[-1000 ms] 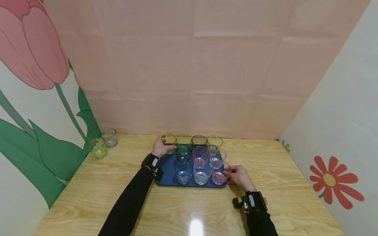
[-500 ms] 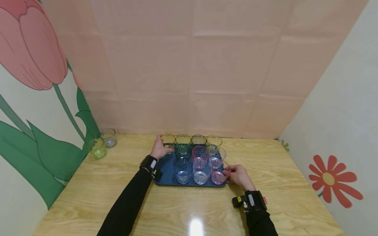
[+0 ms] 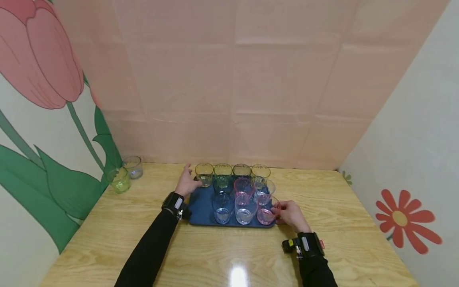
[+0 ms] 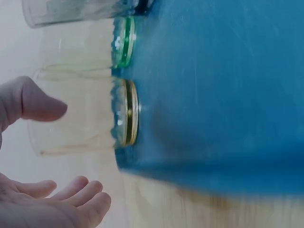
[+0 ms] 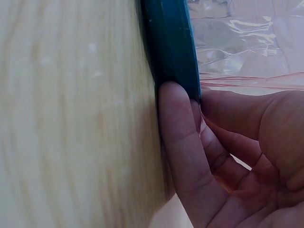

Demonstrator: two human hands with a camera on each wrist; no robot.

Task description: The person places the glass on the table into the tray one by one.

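In the head view, a clear yellow glass [image 3: 204, 174] stands at the back left corner of the blue tray [image 3: 202, 205]. My left hand [image 3: 186, 182] is just left of this glass, thumb and fingers spread apart. The left wrist view shows the spread thumb overlapping the glass, the other fingers below. At the tray's front right corner, my right hand [image 3: 291, 214] pinches the rim, beside a pink glass [image 3: 265, 215]. The right wrist view shows a finger [image 5: 178, 114] against the tray's side and the thumb near its upper edge.
Several other tumblers share the tray, including a green one [image 3: 223, 170], a clear one [image 3: 244, 213] and a pale blue one [image 3: 222, 213]. Far left on the wooden table [image 3: 161, 239] stand a yellow-green glass [image 3: 120, 182] and a clear glass [image 3: 134, 169], close to the wall.
My left hand has let go of the yellow glass and drawn back a little to the left, its fingers spreading. The right hand stays at the tray corner.
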